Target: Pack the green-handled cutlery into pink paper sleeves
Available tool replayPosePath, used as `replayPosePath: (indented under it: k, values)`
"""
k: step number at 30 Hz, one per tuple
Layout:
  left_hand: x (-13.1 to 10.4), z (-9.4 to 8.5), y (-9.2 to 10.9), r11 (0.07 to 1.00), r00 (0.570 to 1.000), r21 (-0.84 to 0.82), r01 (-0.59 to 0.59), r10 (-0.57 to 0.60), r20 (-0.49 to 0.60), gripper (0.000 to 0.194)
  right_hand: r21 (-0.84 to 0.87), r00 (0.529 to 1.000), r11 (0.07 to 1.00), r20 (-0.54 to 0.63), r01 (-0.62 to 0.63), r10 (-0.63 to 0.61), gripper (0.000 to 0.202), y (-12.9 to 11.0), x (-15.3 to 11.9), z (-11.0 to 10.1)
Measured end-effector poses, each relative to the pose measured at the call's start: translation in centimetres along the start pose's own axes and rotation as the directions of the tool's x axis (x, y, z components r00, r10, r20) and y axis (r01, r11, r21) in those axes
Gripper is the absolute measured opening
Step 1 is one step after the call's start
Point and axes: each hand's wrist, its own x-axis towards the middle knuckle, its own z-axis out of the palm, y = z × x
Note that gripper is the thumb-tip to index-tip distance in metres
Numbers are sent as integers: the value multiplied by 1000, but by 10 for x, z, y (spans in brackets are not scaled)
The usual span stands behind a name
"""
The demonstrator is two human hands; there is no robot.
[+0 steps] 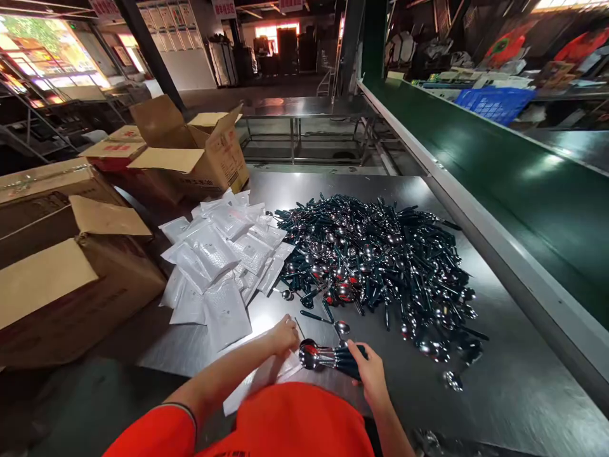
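Observation:
My right hand (372,373) is closed around the dark handles of a bundle of spoons (328,357), their shiny bowls pointing left. Just left of those bowls, my left hand (284,335) has its fingers curled together at the upper edge of a white padded envelope (266,376), which lies partly under my forearm. How the left fingers grip the envelope is partly hidden. A few loose spoons (342,327) lie just beyond the bundle. Farther back spreads a large heap of dark-handled spoons (371,247).
White padded envelopes (221,241) are piled left of the heap. Open cardboard boxes (114,285) stand along the left side. A green conveyor belt (499,171) with a raised metal edge runs along the right. Beyond it sits a blue basket (495,105).

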Motion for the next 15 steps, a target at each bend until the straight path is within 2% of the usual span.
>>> replayPosePath:
  k: [5,9,11,12,13,14,15]
  values:
    - [0,-37,-5,1000,999,20,-3,2,45,16,47,1000,999,-22,-14,15,45,-6,-1,2]
    - [-8,-75,1,1000,1000,-28,-8,8,0,11,47,993,998,-111,39,-33,47,-24,1,1]
    - [-12,-92,7,997,999,-69,-18,16,-37,9,4,980,995,-171,102,-100,46,-36,0,1]
    - [-14,-99,11,996,998,-91,-20,14,-61,8,-50,961,984,-211,172,-179,45,-41,-1,1]
    - [-15,-105,14,994,996,-113,-13,2,-92,7,-125,921,953,-250,276,-300,42,-46,-3,1]
    - [-18,-111,17,991,991,-135,3,-21,-130,7,-216,848,887,-270,408,-456,39,-51,-6,1]
    - [-20,-116,20,987,984,-157,25,-52,-169,8,-307,735,773,-255,555,-629,36,-55,-10,1]
